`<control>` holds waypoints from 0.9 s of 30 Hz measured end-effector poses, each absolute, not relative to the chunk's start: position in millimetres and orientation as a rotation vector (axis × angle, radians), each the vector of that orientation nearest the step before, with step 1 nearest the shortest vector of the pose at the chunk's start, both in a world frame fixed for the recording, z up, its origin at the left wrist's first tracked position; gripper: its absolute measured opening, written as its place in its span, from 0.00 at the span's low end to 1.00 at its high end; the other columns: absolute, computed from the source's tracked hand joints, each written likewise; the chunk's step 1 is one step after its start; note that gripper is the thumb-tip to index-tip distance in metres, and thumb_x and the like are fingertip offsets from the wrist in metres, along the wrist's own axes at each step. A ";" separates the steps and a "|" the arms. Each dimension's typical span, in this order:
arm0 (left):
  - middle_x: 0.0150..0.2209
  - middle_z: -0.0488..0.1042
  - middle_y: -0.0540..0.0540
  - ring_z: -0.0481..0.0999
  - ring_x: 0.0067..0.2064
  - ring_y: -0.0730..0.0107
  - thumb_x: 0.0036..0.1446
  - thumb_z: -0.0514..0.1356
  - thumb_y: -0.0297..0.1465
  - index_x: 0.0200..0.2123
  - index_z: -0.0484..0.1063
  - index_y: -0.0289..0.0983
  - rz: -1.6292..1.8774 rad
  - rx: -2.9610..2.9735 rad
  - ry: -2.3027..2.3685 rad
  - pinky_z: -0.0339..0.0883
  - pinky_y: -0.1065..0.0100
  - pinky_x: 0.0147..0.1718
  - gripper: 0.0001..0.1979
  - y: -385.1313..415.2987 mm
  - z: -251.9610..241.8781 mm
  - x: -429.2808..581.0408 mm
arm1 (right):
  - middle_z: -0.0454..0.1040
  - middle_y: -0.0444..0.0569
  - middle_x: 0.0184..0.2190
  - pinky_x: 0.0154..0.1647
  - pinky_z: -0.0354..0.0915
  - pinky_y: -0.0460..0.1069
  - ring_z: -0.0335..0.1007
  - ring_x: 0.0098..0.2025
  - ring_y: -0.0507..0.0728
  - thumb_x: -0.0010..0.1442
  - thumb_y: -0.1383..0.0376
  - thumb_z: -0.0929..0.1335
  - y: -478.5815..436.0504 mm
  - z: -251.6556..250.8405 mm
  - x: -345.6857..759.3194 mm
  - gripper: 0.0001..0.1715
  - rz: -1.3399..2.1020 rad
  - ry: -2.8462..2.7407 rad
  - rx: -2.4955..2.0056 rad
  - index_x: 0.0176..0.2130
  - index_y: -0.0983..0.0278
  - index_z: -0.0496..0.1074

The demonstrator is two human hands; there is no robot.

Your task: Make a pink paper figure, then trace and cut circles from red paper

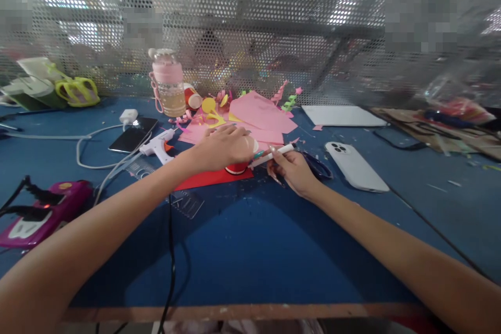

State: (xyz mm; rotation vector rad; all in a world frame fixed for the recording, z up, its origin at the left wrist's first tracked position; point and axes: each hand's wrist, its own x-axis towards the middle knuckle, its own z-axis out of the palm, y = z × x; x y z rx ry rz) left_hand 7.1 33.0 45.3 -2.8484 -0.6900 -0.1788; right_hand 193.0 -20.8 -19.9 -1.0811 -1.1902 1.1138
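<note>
My left hand is closed over a small red cup with a white-and-black rim, on red paper; the hand hides most of the cup. My right hand is closed around a slim white marker with a black end, its other end close to the cup. A short teal stick shows between the two hands; I cannot make out what it belongs to. Pink paper sheets and yellow paper cutouts lie just beyond my hands.
Left stand a white glue gun, a clear stencil ruler, a black phone, a purple power strip and a pink-lidded bottle. Right lie a white phone and a white slab. A black cable crosses the front edge.
</note>
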 end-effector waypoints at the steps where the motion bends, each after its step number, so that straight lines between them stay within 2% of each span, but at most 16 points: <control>1: 0.50 0.62 0.35 0.60 0.52 0.52 0.57 0.45 0.24 0.49 0.61 0.31 -0.160 -2.832 -0.676 0.56 0.54 0.46 0.17 32.7 45.6 7.2 | 0.64 0.41 0.14 0.12 0.54 0.43 0.58 0.15 0.47 0.43 0.48 0.69 -20.6 -19.8 192.9 0.23 1.115 -1.188 -1.081 0.22 0.66 0.66; 8: 0.53 0.59 0.35 0.57 0.54 0.51 0.58 0.45 0.29 0.50 0.59 0.34 -0.173 -2.885 -0.723 0.57 0.52 0.45 0.17 36.9 40.7 4.4 | 0.65 0.42 0.14 0.12 0.55 0.43 0.58 0.14 0.47 0.45 0.48 0.69 -24.9 -18.1 191.7 0.23 1.100 -1.250 -1.085 0.23 0.66 0.66; 13: 0.54 0.58 0.35 0.55 0.56 0.51 0.57 0.45 0.27 0.52 0.57 0.34 -0.172 -2.932 -0.756 0.55 0.51 0.47 0.19 37.0 42.2 3.2 | 0.66 0.42 0.15 0.12 0.56 0.44 0.59 0.14 0.48 0.46 0.48 0.68 -30.0 -15.8 190.0 0.23 1.147 -1.303 -1.091 0.28 0.67 0.67; 22: 0.53 0.58 0.36 0.57 0.55 0.51 0.56 0.46 0.25 0.51 0.60 0.34 -0.143 -2.866 -0.656 0.55 0.53 0.48 0.18 37.1 42.7 3.6 | 0.66 0.43 0.15 0.12 0.56 0.43 0.59 0.15 0.47 0.46 0.48 0.69 -24.4 -18.1 192.1 0.24 1.165 -1.219 -1.080 0.21 0.67 0.66; 27: 0.54 0.58 0.37 0.57 0.55 0.53 0.56 0.46 0.23 0.50 0.61 0.34 -0.134 -2.856 -0.660 0.54 0.54 0.49 0.18 36.5 43.5 3.6 | 0.66 0.42 0.15 0.13 0.56 0.43 0.59 0.15 0.47 0.45 0.49 0.69 -24.2 -17.9 192.9 0.23 1.161 -1.192 -1.059 0.23 0.67 0.66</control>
